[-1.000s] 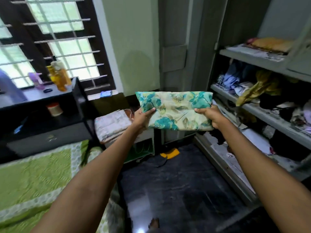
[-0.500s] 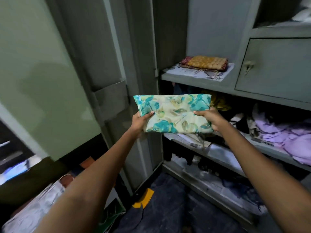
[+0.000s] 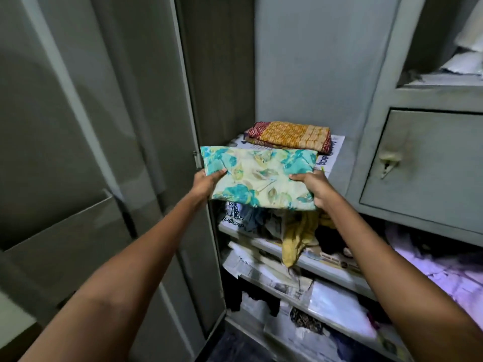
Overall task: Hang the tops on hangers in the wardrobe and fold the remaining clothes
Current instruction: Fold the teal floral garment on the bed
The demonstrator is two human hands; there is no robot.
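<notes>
Overall light: dim, soft indoor light is filling the frame, with a cool grey-green cast.
Brightest area: the folded floral cloth (image 3: 261,176) in the centre is catching the most light, its pattern reading sharp.
Purple tint: clothes at the lower right (image 3: 444,273) are glowing with a violet cast.
Shadows: a broad soft shadow is lying over the wardrobe door (image 3: 86,126) at upper left; the lower shelves are sinking into darkness.
Blur: the upper right corner and lower left edge are smearing.
Distortion: the wide lens is bending the forearms and door edges outward toward the frame borders.
</notes>
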